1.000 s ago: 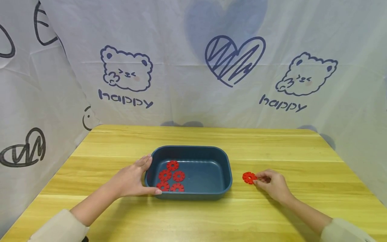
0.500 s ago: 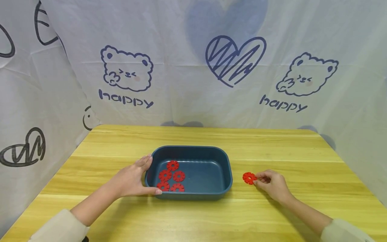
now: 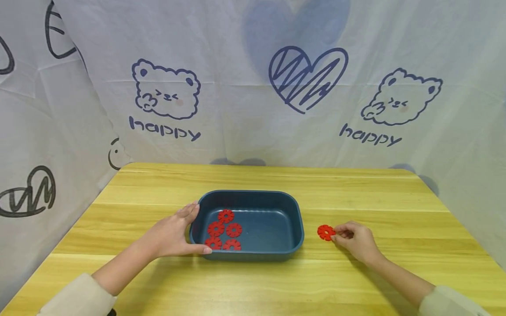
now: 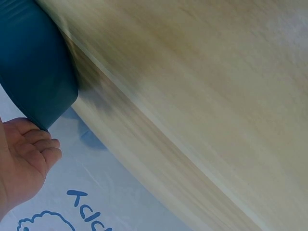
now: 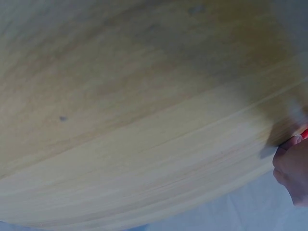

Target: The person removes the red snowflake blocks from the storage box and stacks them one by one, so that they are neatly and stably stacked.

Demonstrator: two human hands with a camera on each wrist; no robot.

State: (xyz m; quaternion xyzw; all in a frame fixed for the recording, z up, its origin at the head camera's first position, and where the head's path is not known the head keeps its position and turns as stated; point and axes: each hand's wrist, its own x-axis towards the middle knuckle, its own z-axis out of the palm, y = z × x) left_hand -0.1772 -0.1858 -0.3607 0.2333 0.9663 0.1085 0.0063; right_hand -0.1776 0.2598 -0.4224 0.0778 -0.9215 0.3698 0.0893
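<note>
A dark blue plastic bin (image 3: 269, 228) stands on the table with several red notched building discs (image 3: 234, 230) lying flat in its left part. My left hand (image 3: 174, 235) grips the bin's left end, thumb on the front rim and fingers at the back left corner. In the left wrist view, bent fingers of the left hand (image 4: 31, 159) touch the edge of the bin (image 4: 38, 62). To the right of the bin, my right hand (image 3: 357, 241) pinches another red notched disc (image 3: 326, 232) by its right edge, low over the table. Only a sliver of that disc (image 5: 305, 133) shows in the right wrist view.
The wooden table (image 3: 276, 285) reaches back to a white cloth (image 3: 237, 109) printed with bears and hearts. More of this cloth hangs along the left and right sides. The bin's raised walls surround the discs inside.
</note>
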